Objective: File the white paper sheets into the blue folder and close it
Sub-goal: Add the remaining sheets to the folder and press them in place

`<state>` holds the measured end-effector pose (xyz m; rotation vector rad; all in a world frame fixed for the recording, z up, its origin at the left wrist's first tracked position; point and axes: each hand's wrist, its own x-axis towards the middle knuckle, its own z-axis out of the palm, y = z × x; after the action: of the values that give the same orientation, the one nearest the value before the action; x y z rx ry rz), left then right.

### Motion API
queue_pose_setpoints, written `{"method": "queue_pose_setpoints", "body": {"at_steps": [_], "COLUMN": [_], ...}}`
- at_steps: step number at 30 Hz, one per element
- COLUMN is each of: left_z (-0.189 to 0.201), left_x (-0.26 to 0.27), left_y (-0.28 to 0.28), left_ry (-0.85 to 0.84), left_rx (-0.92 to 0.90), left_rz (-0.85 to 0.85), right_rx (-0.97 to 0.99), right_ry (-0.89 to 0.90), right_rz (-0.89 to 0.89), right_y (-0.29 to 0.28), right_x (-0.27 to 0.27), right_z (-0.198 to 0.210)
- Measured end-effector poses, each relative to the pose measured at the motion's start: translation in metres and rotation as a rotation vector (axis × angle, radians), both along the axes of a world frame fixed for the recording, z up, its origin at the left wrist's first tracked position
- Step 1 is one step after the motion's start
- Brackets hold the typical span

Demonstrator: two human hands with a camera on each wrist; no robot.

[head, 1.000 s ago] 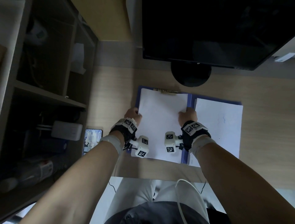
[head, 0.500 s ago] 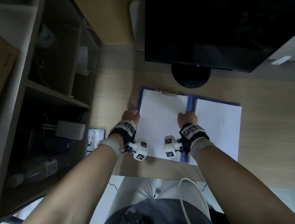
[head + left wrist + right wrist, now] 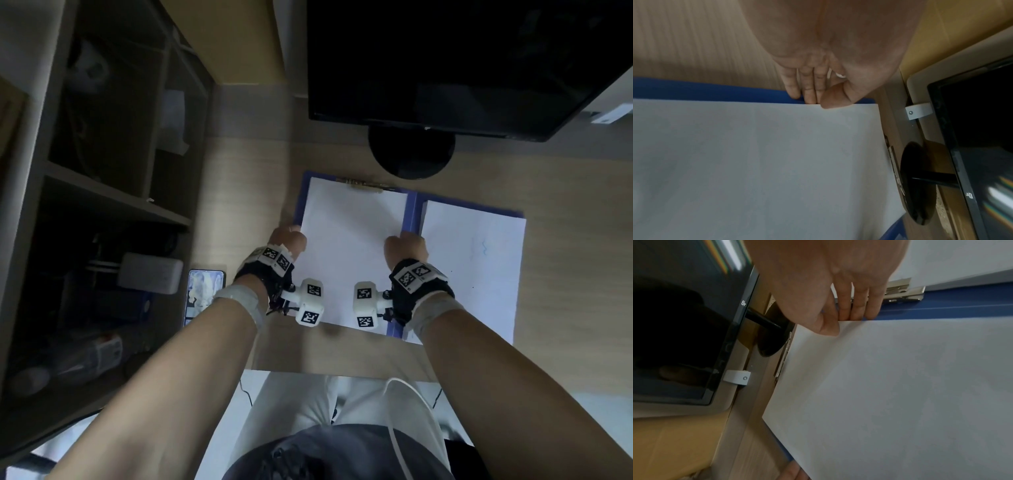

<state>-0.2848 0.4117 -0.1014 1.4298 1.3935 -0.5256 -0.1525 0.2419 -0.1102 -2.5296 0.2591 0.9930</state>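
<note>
Desk (image 3: 239,192) | paper sheet (image 3: 352,246) pinched between left hand (image 3: 287,240), right hand (image 3: 406,248)

This is an office workstation: a pale wood-grain table (image 3: 565,274) carries a black computer monitor (image 3: 445,61) on a round stand (image 3: 411,154) and an open blue folder (image 3: 412,212) of paper, with open shelving (image 3: 102,205) of boxes and clutter at its left.

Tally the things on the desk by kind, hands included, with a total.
White paper sheets or stacks: 2, left and right
Blue folder: 1
Monitor: 1
Phone: 1
Hands: 2, left hand, right hand
Total: 7
</note>
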Motion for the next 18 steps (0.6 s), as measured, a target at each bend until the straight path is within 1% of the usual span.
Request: {"method": "queue_pose_setpoints", "body": {"at_steps": [4,6,8,9,11,13,16,18], "left_z": [0.003,0.005,0.01,0.011,0.013,0.009,0.006,0.007], "left_x": [-0.004,-0.003,0.001,0.004,0.011,0.014,0.014,0.015], "left_y": [-0.005,-0.009,-0.01,-0.01,-0.012,-0.014,-0.019,-0.022], "left_ry": [-0.039,-0.055,-0.091,-0.125,-0.162,-0.161,-0.142,-0.138], "left_rx": [-0.018,0.09,0.229,0.237,0.128,0.016,-0.029,-0.03], "left_rz": [0.081,0.115,0.085,0.069,0.038,0.035,-0.042,-0.057], "right_rx": [0.029,0.023,0.02,0.036,0.1,0.161,0.205,0.202], "right_ry": [0.017,0.013,-0.016,-0.039,-0.071,-0.091,-0.05,-0.031], "right_rz": [0.041,0.021,0.001,0.008,0.051,0.091,0.109,0.137], "right_y": [0.004,0.008,0.012,0.014,0.019,0.025,0.037,0.042], "right_x": [-0.005,-0.004,0.002,0.008,0.021,0.034,0.046,0.052], "right_z": [0.001,0.008,0.018,0.019,0.021,0.019,0.014,0.009]}}
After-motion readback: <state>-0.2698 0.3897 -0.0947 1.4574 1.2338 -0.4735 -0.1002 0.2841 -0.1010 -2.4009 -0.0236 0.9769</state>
